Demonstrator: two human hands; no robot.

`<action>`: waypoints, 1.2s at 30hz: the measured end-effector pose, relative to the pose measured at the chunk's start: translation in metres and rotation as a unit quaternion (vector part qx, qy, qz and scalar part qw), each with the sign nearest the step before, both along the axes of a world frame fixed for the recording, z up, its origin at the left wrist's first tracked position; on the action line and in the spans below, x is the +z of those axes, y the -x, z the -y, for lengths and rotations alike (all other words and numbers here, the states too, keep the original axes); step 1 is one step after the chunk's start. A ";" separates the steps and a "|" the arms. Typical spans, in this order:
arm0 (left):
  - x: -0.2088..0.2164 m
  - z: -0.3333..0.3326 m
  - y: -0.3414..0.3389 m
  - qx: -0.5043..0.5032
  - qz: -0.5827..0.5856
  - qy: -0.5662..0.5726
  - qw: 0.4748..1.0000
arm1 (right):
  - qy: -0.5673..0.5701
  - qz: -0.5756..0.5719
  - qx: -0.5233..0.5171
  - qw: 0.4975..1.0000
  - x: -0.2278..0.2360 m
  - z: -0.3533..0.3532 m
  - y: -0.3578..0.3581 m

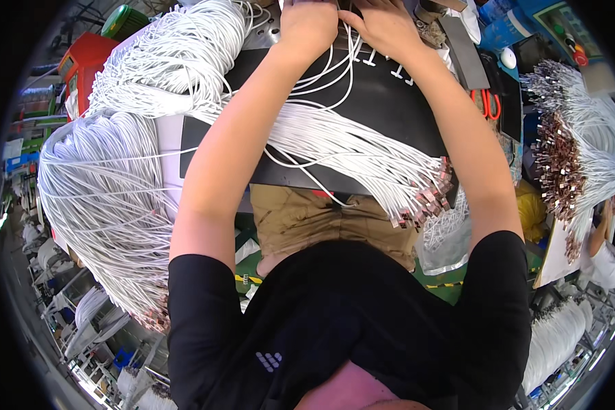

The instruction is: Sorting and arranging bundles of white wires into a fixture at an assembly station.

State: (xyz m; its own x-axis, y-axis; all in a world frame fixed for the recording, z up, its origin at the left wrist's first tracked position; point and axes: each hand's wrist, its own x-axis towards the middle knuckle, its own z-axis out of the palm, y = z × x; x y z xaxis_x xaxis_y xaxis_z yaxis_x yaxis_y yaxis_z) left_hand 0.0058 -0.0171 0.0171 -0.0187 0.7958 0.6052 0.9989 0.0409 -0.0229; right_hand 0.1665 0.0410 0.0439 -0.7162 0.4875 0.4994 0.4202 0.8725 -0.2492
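Observation:
Both my arms reach up to the far edge of the head view. My left hand (309,26) and my right hand (387,31) lie close together there, their fingers mostly cut off by the frame edge. My right thumb stretches toward a few white cables (352,51) that run up between the hands; whether either hand grips them cannot be seen. Across the black mat (396,109) under my forearms lies a bundle of white cables (342,137), with copper-coloured connectors (430,195) at its right end. Small white T-shaped pieces (369,60) sit near my right wrist.
A large coiled heap of white cables (174,58) is at the upper left, and another long bundle (102,191) hangs below it. Red-handled scissors (486,102) lie at the right. Beyond them are more connector-ended cables (560,157). A clear bag of small white pieces (446,236) is by my right elbow.

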 end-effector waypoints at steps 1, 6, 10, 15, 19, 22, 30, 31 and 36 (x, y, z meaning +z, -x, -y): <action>0.006 -0.006 -0.005 0.025 0.007 0.049 0.998 | 0.008 -0.005 0.004 1.000 -0.003 -0.010 0.001; -0.005 -0.006 -0.010 0.062 -0.058 0.018 0.996 | 0.031 0.011 0.009 0.999 -0.009 -0.017 0.001; -0.004 0.001 0.002 0.021 -0.076 -0.030 0.996 | 0.048 0.017 0.009 0.999 -0.004 -0.012 0.005; 0.004 -0.007 -0.009 0.088 -0.012 0.087 0.992 | 0.060 0.018 -0.048 0.997 -0.008 -0.012 0.006; -0.006 0.015 -0.007 0.060 0.009 -0.010 0.998 | -0.197 -0.014 -0.158 0.968 -0.010 0.020 0.008; -0.007 0.001 -0.015 0.028 0.045 -0.049 0.997 | -0.155 0.020 -0.171 0.973 -0.038 -0.006 0.003; 0.022 0.110 -0.028 -0.131 0.194 -0.103 0.967 | 0.155 -0.195 -0.093 0.964 0.000 0.038 -0.093; 0.044 0.170 -0.038 -0.141 0.488 0.093 0.856 | 0.166 -0.266 -0.099 0.944 0.021 0.071 -0.122; -0.046 0.352 -0.036 -0.146 0.885 0.268 0.352 | 0.117 -0.320 -0.379 0.860 -0.083 0.162 -0.304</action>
State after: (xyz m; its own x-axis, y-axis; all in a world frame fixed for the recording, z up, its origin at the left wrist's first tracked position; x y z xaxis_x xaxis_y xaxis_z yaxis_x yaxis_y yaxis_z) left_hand 0.0423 -0.3694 -0.0293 0.1418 0.9110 -0.3873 -0.5716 0.3948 0.7193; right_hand 0.4707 -0.1214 -0.0389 0.2368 0.8346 0.4973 0.5583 0.3019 -0.7727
